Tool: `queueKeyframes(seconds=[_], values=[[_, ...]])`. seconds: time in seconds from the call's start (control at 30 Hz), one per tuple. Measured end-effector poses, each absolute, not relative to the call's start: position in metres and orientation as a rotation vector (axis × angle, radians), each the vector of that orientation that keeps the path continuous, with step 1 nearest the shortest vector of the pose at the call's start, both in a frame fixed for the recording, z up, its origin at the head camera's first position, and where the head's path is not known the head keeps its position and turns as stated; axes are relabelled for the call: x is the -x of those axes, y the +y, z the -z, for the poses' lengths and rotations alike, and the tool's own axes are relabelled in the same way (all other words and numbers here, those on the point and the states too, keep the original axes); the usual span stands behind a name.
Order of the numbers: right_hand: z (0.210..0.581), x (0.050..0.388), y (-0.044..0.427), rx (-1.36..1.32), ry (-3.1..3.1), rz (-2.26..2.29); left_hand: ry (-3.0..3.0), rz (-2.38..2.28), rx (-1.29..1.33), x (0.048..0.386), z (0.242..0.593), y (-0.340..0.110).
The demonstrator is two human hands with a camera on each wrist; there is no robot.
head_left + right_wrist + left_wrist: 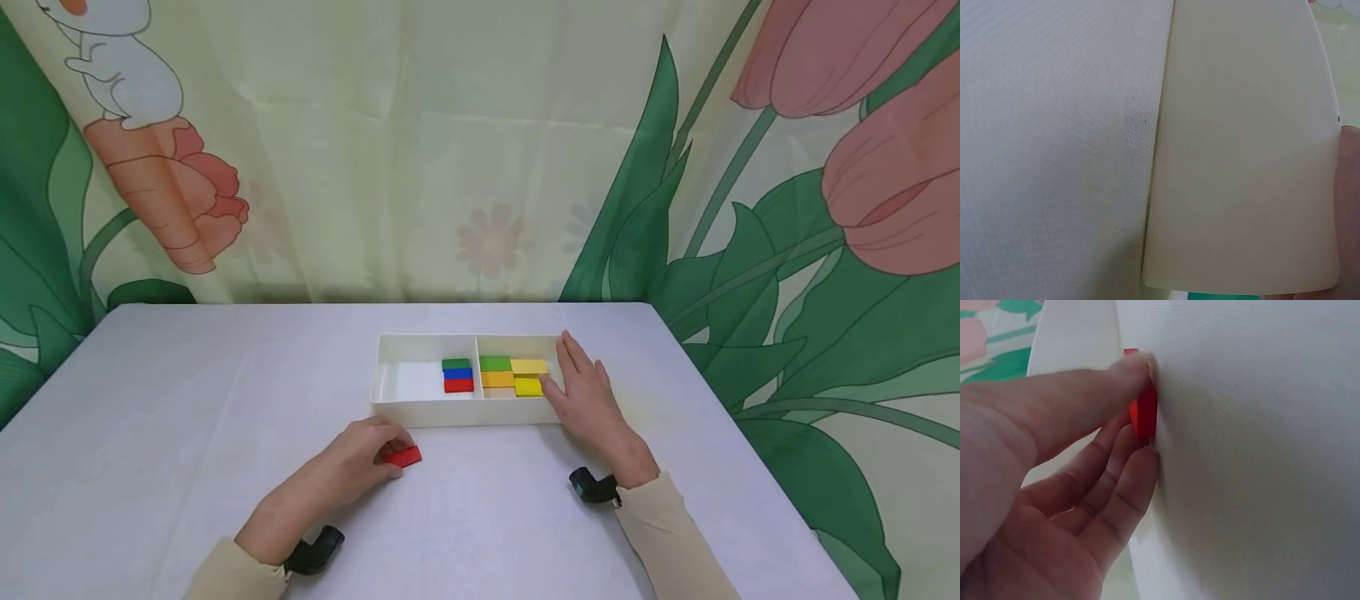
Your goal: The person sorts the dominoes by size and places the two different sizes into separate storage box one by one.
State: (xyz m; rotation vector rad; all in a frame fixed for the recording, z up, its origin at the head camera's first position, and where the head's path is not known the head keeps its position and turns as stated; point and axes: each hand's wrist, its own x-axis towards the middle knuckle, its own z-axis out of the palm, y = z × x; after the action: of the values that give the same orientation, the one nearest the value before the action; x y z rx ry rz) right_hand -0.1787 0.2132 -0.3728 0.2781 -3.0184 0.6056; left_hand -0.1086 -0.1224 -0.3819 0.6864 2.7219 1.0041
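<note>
My left hand pinches a small flat red block between thumb and fingertips, at the tabletop just in front of a white two-part box. In the left wrist view the same red block stands close to the cloth, partly covered by the thumb. My right hand rests at the box's right end, fingers fairly straight along the rim and thumb over the right compartment. The right wrist view shows mostly the box's outer wall, with a little of the hand at its edge.
In the left compartment, green, blue and red blocks lie against the divider. The right one holds several blocks, including light green, orange and yellow. A white cloth covers the table; a printed curtain hangs behind.
</note>
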Motion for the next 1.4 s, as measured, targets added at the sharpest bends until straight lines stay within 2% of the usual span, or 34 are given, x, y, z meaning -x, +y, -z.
queueKeyframes(seconds=[0.2,0.77,1.17,1.4], values=[[0.373,0.18,0.213,-0.284,-3.008,-0.597,2.728,-1.01,-0.655,0.107,0.382,-0.117],[0.375,0.18,0.213,-0.278,-3.016,-0.613,2.758,-1.057,-0.815,0.108,0.375,-0.112],[0.375,0.178,0.215,-0.273,-3.001,-0.581,2.773,-1.017,-1.015,0.122,0.34,-0.101],[0.375,0.179,0.215,-0.271,-3.008,-0.54,2.817,-1.012,-1.002,0.138,0.324,-0.096]])
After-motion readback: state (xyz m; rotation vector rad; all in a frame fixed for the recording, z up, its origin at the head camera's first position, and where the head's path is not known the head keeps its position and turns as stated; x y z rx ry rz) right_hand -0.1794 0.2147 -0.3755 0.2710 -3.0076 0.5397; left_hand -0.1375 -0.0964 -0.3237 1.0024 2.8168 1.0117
